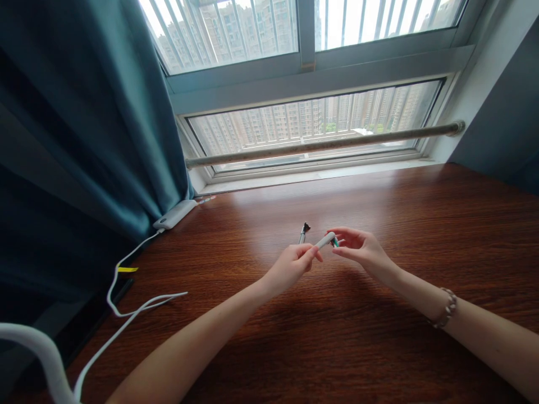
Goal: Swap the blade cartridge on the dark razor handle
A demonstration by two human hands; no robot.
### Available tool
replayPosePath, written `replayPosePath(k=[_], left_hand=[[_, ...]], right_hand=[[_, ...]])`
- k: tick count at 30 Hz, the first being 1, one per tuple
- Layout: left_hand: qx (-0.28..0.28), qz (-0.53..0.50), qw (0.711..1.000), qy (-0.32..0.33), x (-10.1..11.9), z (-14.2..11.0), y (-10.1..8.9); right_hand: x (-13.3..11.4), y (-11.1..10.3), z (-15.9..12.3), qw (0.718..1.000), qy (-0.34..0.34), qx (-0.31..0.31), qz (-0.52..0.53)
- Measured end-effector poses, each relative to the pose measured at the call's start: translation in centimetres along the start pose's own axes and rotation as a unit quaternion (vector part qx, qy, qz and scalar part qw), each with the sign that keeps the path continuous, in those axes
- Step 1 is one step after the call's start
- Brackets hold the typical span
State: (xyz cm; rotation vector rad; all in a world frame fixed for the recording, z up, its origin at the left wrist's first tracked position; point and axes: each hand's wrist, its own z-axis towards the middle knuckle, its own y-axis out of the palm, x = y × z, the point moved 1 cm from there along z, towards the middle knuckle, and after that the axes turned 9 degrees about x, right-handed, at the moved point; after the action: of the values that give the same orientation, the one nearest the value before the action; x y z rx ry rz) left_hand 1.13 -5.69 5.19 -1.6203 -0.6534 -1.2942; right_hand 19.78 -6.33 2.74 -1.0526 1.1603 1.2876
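My left hand point(297, 262) is closed around a slim white handle point(324, 240), which tilts up to the right and ends in a rounded head. At that head, my right hand point(357, 249) has thumb and fingers curled about a small teal piece point(336, 242); dark bits show beside it, too small to name. Just beyond my left hand, a thin silvery stick with a dark, ragged tip point(306, 227) appears on or just above the table, its lower end hidden by the hand. What kind of tools these are I cannot make out.
Brown wood-grain table point(261, 342). At the left, a white power strip point(176, 214) lies by the blue curtain point(138, 140), with a white cable point(112, 294) and a yellow tag point(127, 270). A metal bar point(320, 147) crosses the window behind the table.
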Motion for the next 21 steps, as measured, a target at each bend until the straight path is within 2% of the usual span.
replayPosePath(k=[3, 6, 10, 13, 21], left_hand=[[0.018, 0.022, 1.0, -0.013, -0.5, 0.2, -0.1], [0.027, -0.003, 0.999, -0.02, -0.5, 0.3, -0.1], [-0.006, -0.059, 0.998, -0.018, -0.2, -0.1, 0.3], [-0.03, -0.059, 0.998, -0.016, -0.3, -0.1, 0.6], [0.027, -0.012, 0.999, -0.043, -1.2, 0.3, 0.4]], right_hand=[[0.0, -0.3, 0.3, 1.0, -0.014, 0.025, 0.008], [0.2, -0.7, 0.6, 0.999, -0.02, 0.03, 0.007], [0.4, -0.7, 0.7, 0.999, -0.034, 0.009, -0.034], [0.5, -0.6, 0.6, 0.998, -0.039, -0.008, -0.048], [1.0, -1.1, 1.0, 0.999, -0.03, 0.011, -0.027]])
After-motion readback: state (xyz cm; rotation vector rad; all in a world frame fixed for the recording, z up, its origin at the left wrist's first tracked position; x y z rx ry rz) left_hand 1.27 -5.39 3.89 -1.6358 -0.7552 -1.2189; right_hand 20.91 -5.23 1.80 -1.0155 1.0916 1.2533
